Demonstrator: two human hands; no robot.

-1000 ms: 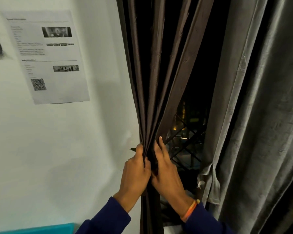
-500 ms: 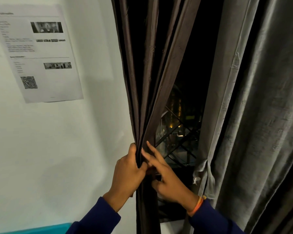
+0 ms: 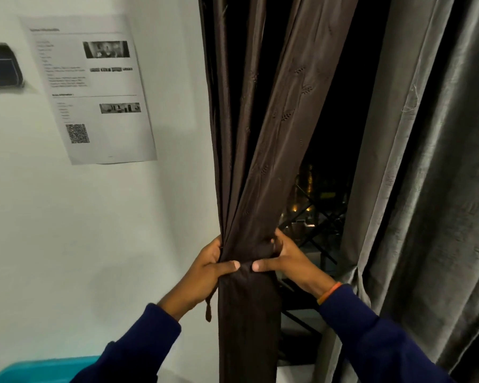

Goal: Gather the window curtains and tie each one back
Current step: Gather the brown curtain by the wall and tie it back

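1. Where the brown curtain (image 3: 263, 172) narrows into a bunch, the left hand (image 3: 208, 269) grips it from the left side, its thumb laid across the front of the cloth.
2. The right hand (image 3: 285, 262) grips the same bunch from the right, thumb pointing toward the left thumb; the two thumb tips lie close together but apart.
3. A thin brown cord (image 3: 208, 308) hangs down from under the left hand, just beside the bunched cloth.
4. An orange band (image 3: 328, 293) sits on the right wrist, at the cuff of a dark blue sleeve (image 3: 371, 344).
5. Above the hands the brown curtain fans out in folds; below them it hangs straight down.
6. To the right hangs a grey curtain (image 3: 426, 189), well apart from the hands, with a dark window grille (image 3: 315, 217) showing between the two curtains.
7. On the white wall (image 3: 94, 244) to the left are a printed sheet (image 3: 94, 89) with a QR code and a dark object (image 3: 0, 66) at the frame edge.
8. A teal edge (image 3: 44, 370) shows at the bottom left.
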